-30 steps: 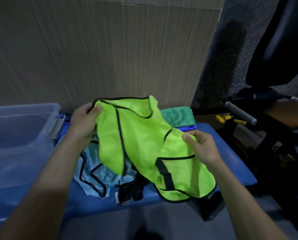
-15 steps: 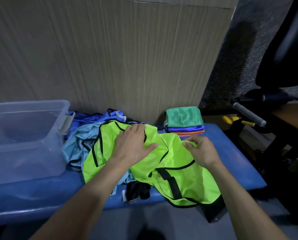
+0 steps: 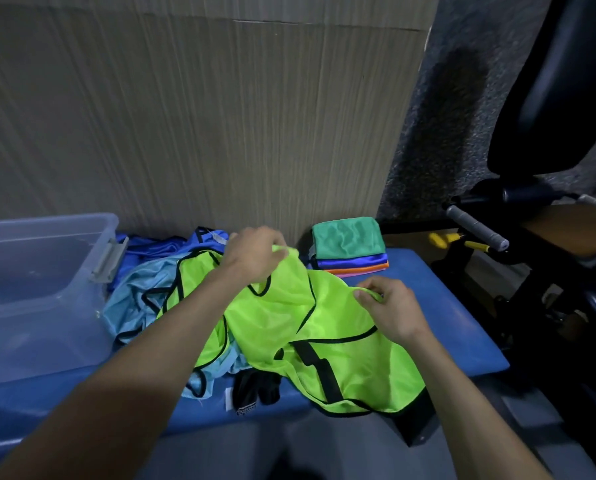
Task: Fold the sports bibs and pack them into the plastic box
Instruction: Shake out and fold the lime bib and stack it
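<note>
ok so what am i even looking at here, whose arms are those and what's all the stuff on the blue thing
The picture comes from a camera worn on a person's head, looking down at their own bare arms. No machine is involved. The left hand and right hand each pinch part of a neon green mesh bib with black trim, spread on a blue padded bench. Beneath it lie light blue bibs. A clear plastic box stands at the left, and a folded stack of coloured bibs sits by the wall.

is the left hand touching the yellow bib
Touching. The head view shows the left hand with fingers curled over a raised fold of the yellow bib, pinching it.
</note>
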`<state>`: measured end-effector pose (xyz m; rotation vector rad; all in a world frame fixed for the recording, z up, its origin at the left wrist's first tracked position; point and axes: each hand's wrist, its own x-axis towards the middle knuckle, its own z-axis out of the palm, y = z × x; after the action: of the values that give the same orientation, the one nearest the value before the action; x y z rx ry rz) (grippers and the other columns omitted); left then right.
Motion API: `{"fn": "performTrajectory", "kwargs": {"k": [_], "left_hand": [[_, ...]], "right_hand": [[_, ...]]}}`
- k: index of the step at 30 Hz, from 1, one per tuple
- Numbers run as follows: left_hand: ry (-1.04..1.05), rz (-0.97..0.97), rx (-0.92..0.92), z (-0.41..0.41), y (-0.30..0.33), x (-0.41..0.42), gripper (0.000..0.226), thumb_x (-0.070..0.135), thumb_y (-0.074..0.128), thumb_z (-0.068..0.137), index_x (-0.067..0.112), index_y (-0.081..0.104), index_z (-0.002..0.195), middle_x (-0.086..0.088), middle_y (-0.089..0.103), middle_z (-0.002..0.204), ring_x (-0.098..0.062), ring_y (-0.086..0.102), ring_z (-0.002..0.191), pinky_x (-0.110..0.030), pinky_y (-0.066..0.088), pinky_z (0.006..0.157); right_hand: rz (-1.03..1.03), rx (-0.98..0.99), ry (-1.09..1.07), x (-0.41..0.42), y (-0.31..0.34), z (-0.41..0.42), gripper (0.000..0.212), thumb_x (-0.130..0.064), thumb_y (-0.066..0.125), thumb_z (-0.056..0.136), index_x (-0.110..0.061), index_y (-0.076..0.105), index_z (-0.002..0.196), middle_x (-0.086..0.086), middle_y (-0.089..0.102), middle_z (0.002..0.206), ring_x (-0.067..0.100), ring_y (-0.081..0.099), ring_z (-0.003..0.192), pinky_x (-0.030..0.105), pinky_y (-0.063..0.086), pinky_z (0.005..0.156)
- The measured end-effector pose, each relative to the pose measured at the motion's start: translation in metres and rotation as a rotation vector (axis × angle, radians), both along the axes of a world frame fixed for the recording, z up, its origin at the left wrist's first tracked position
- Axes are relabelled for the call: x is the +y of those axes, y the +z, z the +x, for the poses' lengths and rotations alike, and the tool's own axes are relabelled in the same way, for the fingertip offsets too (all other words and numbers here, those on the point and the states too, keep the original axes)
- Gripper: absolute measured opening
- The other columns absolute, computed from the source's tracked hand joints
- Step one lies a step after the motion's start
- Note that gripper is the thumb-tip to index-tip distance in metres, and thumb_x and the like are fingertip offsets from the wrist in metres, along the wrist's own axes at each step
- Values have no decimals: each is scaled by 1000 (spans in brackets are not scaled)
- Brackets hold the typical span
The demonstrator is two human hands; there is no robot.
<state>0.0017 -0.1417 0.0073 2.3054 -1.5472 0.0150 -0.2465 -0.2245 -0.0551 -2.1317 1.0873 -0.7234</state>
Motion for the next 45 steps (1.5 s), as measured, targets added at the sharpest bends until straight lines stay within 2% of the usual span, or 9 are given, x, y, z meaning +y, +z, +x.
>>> {"fn": "performTrajectory", "kwargs": {"k": [6,11,17,23,30,34,39,42,45], "left_hand": [[-97,-598,431,19,65,40,5,23,62,101,21,66,99,-4,61,81,-16,50,69,-31,40,63],[72,-761,590,46,84,60,16,28,63,100,30,67,85,-5,63,87,-18,54,79,-33,43,73],[119,-860,882,57,86,83,19,23,62,101,25,70,85,5,68,73,-12,61,68,-33,52,71],[78,-953,904,57,106,100,19,18,53,106,24,61,89,12,65,61,-2,58,53,-20,50,50],[7,-894,906,49,101,108,22,19,52,107,28,63,91,8,68,74,-5,61,63,-19,51,55],[13,-869,918,41,100,114,24,17,49,107,28,61,90,11,68,69,-4,60,59,-20,50,54],[-3,-822,951,37,100,122,22,19,49,107,28,61,92,7,67,70,-12,60,62,-39,50,65],[4,-828,952,39,99,126,22,20,48,108,27,62,92,5,67,70,-14,61,63,-43,52,67],[15,-853,967,45,99,132,23,18,50,107,28,62,90,-1,68,77,-19,61,68,-48,53,71]], "right_hand": [[173,-20,-82,-10,-9,-13,38,-46,68,94,-21,66,122,6,67,111,19,61,99,32,48,81],[497,187,192,-11,-16,-30,100,-50,90,69,-26,39,151,-8,54,138,18,54,129,31,46,104],[290,79,25,-26,-26,-31,10,-20,77,90,-16,75,99,5,77,91,29,73,93,43,58,84],[-62,218,-250,-15,-8,-17,56,-29,71,92,-17,52,144,14,53,138,40,49,128,47,44,103],[-1,-180,258,41,19,37,19,-32,76,90,-21,68,103,-14,72,104,-5,64,101,6,42,85],[-27,-179,372,61,19,54,19,-25,79,88,-21,73,105,-13,74,101,-1,64,97,7,41,82],[-157,-167,417,80,19,83,53,-60,70,78,-33,66,124,-22,64,121,9,49,118,30,38,104],[-169,-124,400,82,13,96,34,-58,68,82,-25,64,91,-15,57,91,19,49,101,45,42,94],[-104,-196,435,80,17,98,44,-41,75,88,-24,40,69,-11,36,67,11,37,72,37,37,70]]}}
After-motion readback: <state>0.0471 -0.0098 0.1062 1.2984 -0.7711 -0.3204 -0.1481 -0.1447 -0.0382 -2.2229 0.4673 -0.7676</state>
